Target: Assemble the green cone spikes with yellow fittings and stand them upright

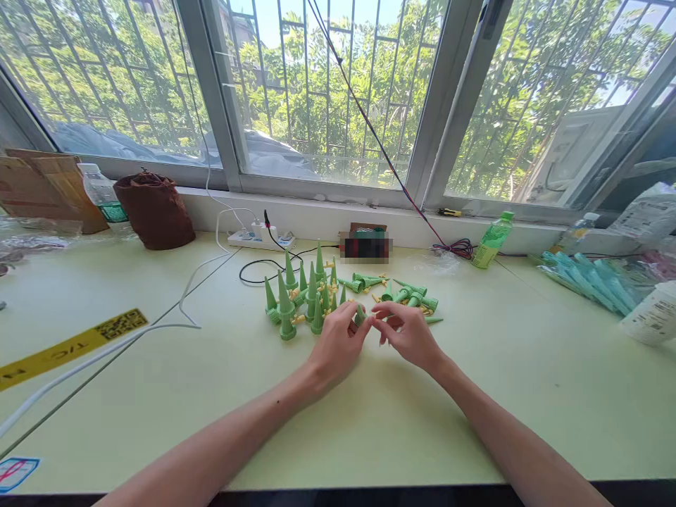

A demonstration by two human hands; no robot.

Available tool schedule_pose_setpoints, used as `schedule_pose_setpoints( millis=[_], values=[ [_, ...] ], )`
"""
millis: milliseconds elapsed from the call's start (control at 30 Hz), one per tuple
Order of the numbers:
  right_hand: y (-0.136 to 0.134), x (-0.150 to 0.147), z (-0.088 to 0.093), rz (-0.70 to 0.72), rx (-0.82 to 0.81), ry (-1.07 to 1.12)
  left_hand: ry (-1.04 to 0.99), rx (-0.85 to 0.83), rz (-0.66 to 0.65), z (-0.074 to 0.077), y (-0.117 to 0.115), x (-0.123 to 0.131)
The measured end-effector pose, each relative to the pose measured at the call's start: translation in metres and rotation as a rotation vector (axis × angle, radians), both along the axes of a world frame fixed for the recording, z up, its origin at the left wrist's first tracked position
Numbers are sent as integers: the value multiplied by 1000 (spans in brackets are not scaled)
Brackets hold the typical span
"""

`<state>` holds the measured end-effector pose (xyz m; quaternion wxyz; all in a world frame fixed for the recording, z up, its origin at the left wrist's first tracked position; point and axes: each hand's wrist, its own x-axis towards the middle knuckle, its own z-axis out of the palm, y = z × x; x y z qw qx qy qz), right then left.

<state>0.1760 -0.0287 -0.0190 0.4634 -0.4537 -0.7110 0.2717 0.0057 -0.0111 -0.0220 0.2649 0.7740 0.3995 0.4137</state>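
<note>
My left hand (pixel 341 334) is closed around a green plastic watering spike (pixel 360 315), whose cone shows between thumb and fingers. At its right side my right hand (pixel 405 331) pinches with thumb and forefinger, close to my left thumb; what lies in that pinch is too small to make out. Several green spikes with yellowish valves stand upright left of my hands, among them a tall spike (pixel 286 313) at the front. Behind and beyond my right hand lies a loose heap of green spikes (pixel 416 296) on their sides, with small yellow pieces among them.
On the pale table (pixel 412 429), a white power strip (pixel 261 239) with cables stands by the window. A brown cloth bag (pixel 154 211) is at back left, a green-labelled bottle (pixel 493 241) at back right. Teal packets (pixel 591 282) and a white cup (pixel 652 317) lie right.
</note>
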Motion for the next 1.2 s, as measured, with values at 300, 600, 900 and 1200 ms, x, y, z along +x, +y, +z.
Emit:
schedule_pose_setpoints(
  millis=[300,600,900,1200],
  values=[
    [3,0,-3,-74,-67,75,-83,-28,-113,4,-5,2],
    [6,1,-3,-116,-96,136,-85,-6,-201,1,-6,2],
    [4,1,0,-157,-93,111,-69,-1,-246,1,-6,1],
    [4,2,-1,-160,-104,114,-65,5,-264,1,-8,1]
  ],
)
